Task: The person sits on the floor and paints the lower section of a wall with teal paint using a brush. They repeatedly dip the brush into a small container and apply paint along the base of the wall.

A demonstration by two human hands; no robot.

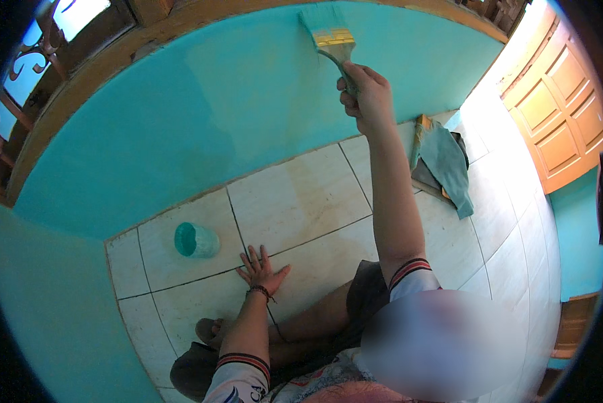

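Note:
My right hand (366, 95) grips the handle of a wide flat paintbrush (334, 40), its bristles against the upper part of a turquoise wall (261, 90), just under a wooden window sill. Lighter and darker patches show on the wall. My left hand (261, 274) lies palm down on the tiled floor with its fingers spread, holding nothing. A paint-smeared plastic cup (207, 242) stands on the tiles beyond and left of that hand; how much it holds cannot be told.
A turquoise cloth (445, 158) drapes over a wood-framed object on the floor by the wall, right of my right forearm. The wooden sill (155, 38) and an iron window grille (44, 43) edge the wall above. A panelled wooden door (558, 106) is at the far right.

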